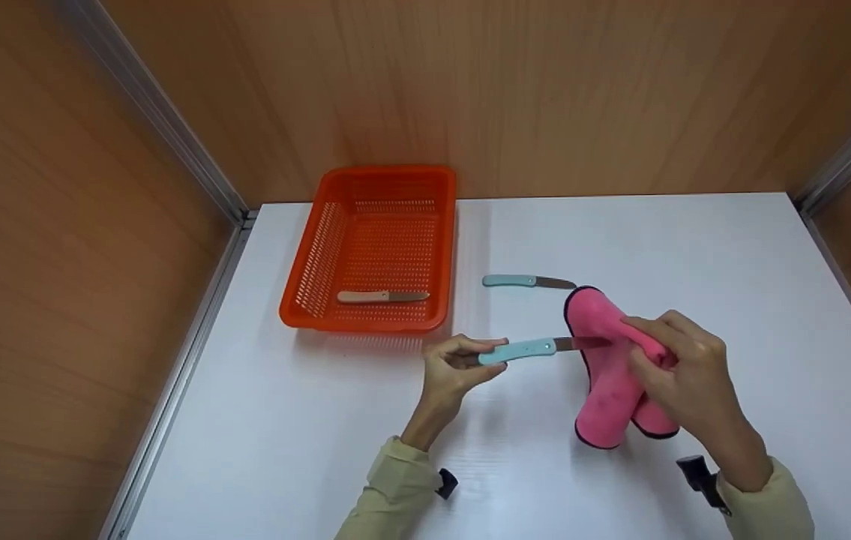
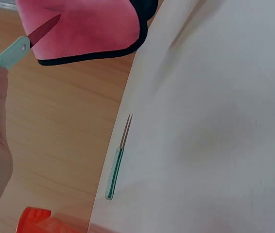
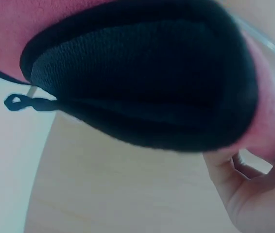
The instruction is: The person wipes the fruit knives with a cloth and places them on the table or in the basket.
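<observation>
My left hand (image 1: 449,376) pinches the end of the light blue handle of a small knife (image 1: 519,351), its blade pointing right. A pink cloth (image 1: 609,401) with black edging hangs in folds from my right hand (image 1: 695,379), which grips it by a bunched part. The blade lies against or just in front of the cloth in the left wrist view; whether they touch, I cannot tell. The cloth's dark underside and a small black hanging loop show in the right wrist view. Another light blue-handled knife (image 1: 511,280) lies on the table beyond the cloth.
An orange perforated plastic basket (image 1: 298,285) stands at the back left of the white table (image 1: 245,420). In it lies a knife with a pale handle (image 1: 365,297). Wooden panels (image 1: 545,97) rise behind and at both sides.
</observation>
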`<state>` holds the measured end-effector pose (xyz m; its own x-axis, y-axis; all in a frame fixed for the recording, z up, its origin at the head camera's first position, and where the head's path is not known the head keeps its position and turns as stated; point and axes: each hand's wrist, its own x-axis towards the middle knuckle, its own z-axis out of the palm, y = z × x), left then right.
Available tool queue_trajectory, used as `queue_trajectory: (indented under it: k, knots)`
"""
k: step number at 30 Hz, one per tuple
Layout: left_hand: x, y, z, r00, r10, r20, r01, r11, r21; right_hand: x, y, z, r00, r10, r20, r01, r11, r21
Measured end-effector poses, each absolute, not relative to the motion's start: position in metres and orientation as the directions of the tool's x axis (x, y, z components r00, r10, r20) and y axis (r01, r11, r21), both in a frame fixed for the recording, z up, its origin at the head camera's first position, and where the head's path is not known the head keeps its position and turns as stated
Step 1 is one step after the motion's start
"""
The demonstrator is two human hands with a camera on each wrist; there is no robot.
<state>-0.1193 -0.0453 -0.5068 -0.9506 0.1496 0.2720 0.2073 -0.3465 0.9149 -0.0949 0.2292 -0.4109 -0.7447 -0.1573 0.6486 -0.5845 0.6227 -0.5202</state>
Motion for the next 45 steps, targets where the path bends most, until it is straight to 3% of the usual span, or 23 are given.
queue_trajectory:
  k: [6,14,24,30,45]
  knots:
    - [-0.119,-0.041,-0.505,-0.949,0.167,0.267,0.193,-0.362,0.912,-0.094,0.208,-0.413,-0.774,-0.250,0.582,-0.594,0.606,-0.529]
    - [-0.117,-0.040,-0.502,-0.950,0.157,0.271,0.193,-0.386,0.902,-0.094,0.189,-0.422,-0.803,-0.397,0.444,-0.579,0.694,-0.427]
    - [-0.116,-0.044,-0.505,-0.949,0.145,0.281,0.199,-0.418,0.886,-0.093,0.194,-0.425,-0.840,-0.417,0.348,-0.532,0.760,-0.373]
    - [-0.116,-0.048,-0.505,-0.955,0.132,0.267,0.184,-0.443,0.877,-0.094,0.207,-0.425,-0.887,-0.369,0.277,-0.456,0.791,-0.408]
    - [-0.118,-0.056,-0.506,-0.951,0.117,0.286,0.228,-0.357,0.906,-0.095,0.241,-0.421,-0.881,-0.262,0.395,-0.429,0.794,-0.431]
